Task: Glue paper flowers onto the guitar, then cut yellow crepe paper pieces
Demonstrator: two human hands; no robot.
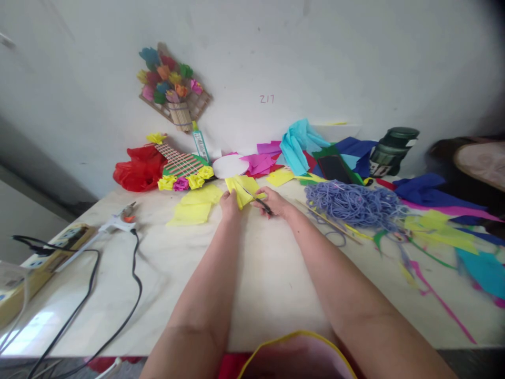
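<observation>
My left hand (230, 203) is closed on a folded piece of yellow crepe paper (241, 188), held just above the table at its far middle. My right hand (275, 202) grips a pair of dark-handled scissors (257, 200), whose blades point left into the yellow paper. More yellow paper (196, 206) lies flat on the table just left of my left hand. Both forearms reach forward from the near edge.
A glue gun (118, 220) with a black cord and a power strip (47, 255) lie at left. Purple yarn (353, 202) and coloured paper scraps (445, 231) cover the right. A red bag (139, 167), paper-flower crafts (182, 167), a white disc (230, 166) and a dark jar (390, 151) line the wall.
</observation>
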